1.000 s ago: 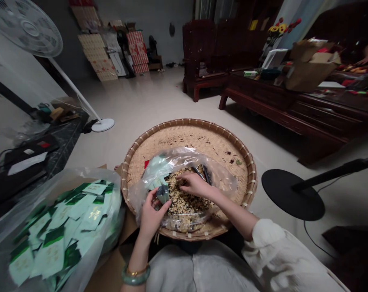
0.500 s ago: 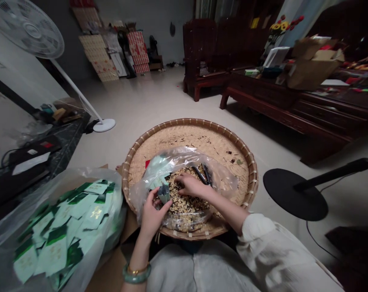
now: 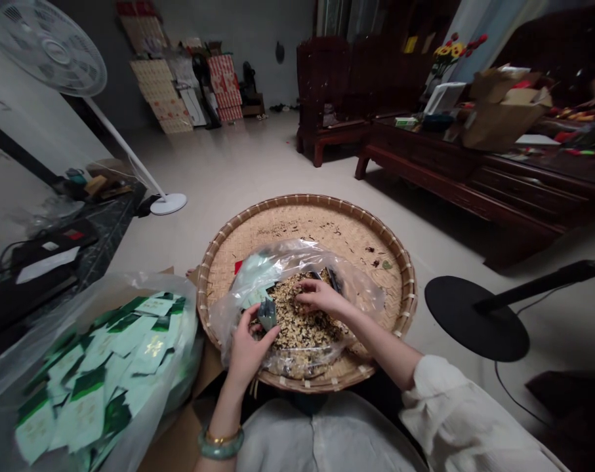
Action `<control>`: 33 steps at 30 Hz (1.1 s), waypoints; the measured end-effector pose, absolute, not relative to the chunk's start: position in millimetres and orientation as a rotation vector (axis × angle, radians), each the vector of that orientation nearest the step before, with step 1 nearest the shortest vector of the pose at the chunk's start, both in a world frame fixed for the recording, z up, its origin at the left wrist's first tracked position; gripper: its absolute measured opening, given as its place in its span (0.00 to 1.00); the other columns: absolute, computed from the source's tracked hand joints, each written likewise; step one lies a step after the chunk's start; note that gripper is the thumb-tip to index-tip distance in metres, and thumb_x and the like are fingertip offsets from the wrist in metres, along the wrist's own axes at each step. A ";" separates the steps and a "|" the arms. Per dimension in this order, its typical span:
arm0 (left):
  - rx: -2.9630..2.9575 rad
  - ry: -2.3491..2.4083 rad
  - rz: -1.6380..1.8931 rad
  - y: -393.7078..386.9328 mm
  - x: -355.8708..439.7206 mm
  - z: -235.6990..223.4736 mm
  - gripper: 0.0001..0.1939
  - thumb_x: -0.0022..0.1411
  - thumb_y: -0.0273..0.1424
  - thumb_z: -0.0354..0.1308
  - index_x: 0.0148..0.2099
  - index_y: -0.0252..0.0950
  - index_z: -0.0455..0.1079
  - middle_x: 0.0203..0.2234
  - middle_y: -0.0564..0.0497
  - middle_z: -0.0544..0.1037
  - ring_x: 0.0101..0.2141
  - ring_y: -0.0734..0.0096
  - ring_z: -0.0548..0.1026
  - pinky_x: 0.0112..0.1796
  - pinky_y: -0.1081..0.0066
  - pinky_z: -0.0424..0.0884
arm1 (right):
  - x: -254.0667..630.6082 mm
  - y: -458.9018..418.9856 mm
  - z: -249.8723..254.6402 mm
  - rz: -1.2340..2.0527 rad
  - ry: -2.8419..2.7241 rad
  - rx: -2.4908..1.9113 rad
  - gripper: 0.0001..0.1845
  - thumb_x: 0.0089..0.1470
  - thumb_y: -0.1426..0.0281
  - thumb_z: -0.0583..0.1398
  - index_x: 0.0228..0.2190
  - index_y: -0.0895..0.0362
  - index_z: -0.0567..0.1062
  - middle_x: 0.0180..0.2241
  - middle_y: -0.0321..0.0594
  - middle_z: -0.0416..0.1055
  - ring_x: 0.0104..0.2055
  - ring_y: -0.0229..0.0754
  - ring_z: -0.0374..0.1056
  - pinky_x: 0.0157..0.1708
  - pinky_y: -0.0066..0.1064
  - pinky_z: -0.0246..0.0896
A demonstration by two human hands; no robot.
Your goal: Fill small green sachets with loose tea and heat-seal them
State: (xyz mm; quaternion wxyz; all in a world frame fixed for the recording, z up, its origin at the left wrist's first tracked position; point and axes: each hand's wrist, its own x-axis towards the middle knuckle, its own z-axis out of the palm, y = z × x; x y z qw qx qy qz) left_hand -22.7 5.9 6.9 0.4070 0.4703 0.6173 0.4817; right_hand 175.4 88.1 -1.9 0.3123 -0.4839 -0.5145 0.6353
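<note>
My left hand (image 3: pixel 249 344) grips a small pale green sachet (image 3: pixel 266 316) between thumb and fingers, its dark, shiny mouth facing up. Beside it, my right hand (image 3: pixel 319 296) is closed, fingertips pinched together at a loose mix of tan and dark dried bits (image 3: pixel 304 331). What those fingertips hold is too small to make out. The mix lies in a clear plastic bag (image 3: pixel 363 295) on a round woven bamboo tray (image 3: pixel 218 262). More pale green sachets (image 3: pixel 258 272) rest in the bag's left side. Behind my right hand, a black object (image 3: pixel 334 280) is partly hidden.
To the left, a large clear bag (image 3: pixel 130 282) holds many green sachets (image 3: pixel 105 367) near cardboard. A white standing fan (image 3: pixel 168 203) stands beyond it. On the right are a black round stand base (image 3: pixel 477 318) and a dark wooden table (image 3: pixel 474 180) with a cardboard box (image 3: pixel 498 121).
My right hand has shifted slightly right, away from the sachet, and now covers more of the black object. My left hand keeps the sachet in nearly the same place.
</note>
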 end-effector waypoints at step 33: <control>1.659 1.658 1.143 14.6 9.7 16.3 0.22 0.47 0.29 0.63 0.48 0.38 0.69 0.43 0.45 0.75 0.45 0.57 0.72 0.40 0.61 0.72 | 159.8 53.0 58.4 1.725 -0.414 -0.692 0.12 0.55 0.63 0.54 0.33 0.57 0.73 0.35 0.42 0.75 0.46 0.47 0.69 0.48 0.41 0.64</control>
